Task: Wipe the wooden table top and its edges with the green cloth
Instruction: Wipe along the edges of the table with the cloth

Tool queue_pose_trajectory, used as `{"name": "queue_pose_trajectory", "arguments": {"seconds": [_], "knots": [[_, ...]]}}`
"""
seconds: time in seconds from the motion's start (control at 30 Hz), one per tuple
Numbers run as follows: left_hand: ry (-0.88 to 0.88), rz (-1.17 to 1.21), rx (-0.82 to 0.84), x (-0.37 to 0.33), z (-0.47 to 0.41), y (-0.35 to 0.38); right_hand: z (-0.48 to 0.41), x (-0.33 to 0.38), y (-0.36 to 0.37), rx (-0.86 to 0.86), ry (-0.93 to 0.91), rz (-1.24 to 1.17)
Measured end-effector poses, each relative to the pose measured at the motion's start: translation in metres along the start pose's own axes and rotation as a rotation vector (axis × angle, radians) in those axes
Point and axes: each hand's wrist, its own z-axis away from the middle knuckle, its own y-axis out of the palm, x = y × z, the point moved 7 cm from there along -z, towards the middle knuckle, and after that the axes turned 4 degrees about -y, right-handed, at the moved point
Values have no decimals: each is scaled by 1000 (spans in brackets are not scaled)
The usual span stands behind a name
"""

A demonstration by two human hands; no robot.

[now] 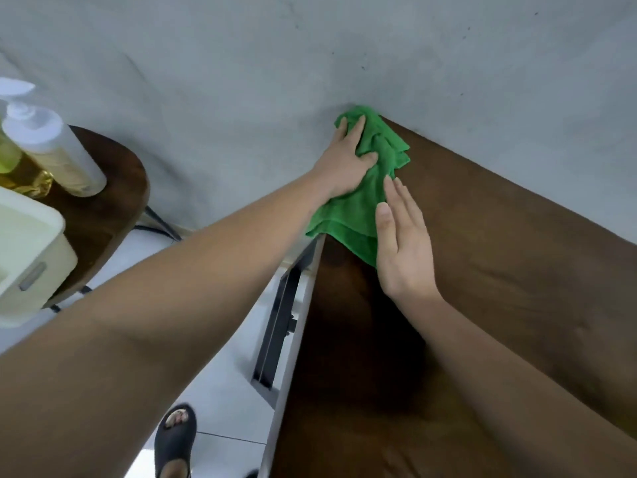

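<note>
- The green cloth (358, 201) lies bunched on the far left corner of the wooden desk (499, 270), where the desk meets the grey wall (310, 46). Its near flap overhangs the left edge.
- The cloth's long axis runs from the wall corner back toward the person, roughly parallel to that left edge.
- The left hand (348, 160) presses on the cloth's far half, fingers bent and pinching a fold of fabric. It is the nearer hand to the corner and the edge.
- The right hand (401, 236) lies flat and open, palm down, with fingers together. It covers the cloth's near right border and grips nothing.
- Judgement: the edge wipe proceeds along the left edge toward the person, so the left hand leads.
- Materials: the cloth is soft, fuzzy microfibre in layered folds. The desk top is dark brown, smooth and matte. The wall is rough with small dark specks.
- A round side table (113, 201) stands well apart on the left, carrying bottles (51, 146) and a pale tub (31, 250).
</note>
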Motion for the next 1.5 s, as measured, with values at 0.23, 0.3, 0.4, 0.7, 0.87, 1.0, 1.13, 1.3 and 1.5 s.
{"name": "queue_pose_trajectory", "arguments": {"seconds": [0.23,0.3,0.4,0.7,0.87,1.0,1.13,1.3,1.5], "knots": [[6,59,-29,5,23,2,0,-1,0,-29,15,12],[7,106,-36,13,51,7,0,-1,-1,-37,20,1],[21,132,-47,27,105,15,1,1,-3,-49,27,-25],[42,161,-57,57,253,40,17,12,-15,-73,59,-80],[21,179,-61,68,312,48,36,25,-18,-60,-56,147],[19,134,-69,76,353,54,74,26,-21,-9,-72,196],[28,-52,-117,77,383,60,117,14,-34,71,-117,289],[92,-578,-279,61,388,65,161,-26,-64,117,-26,351],[146,-987,-186,28,377,111,211,-79,-95,85,64,386]]}}
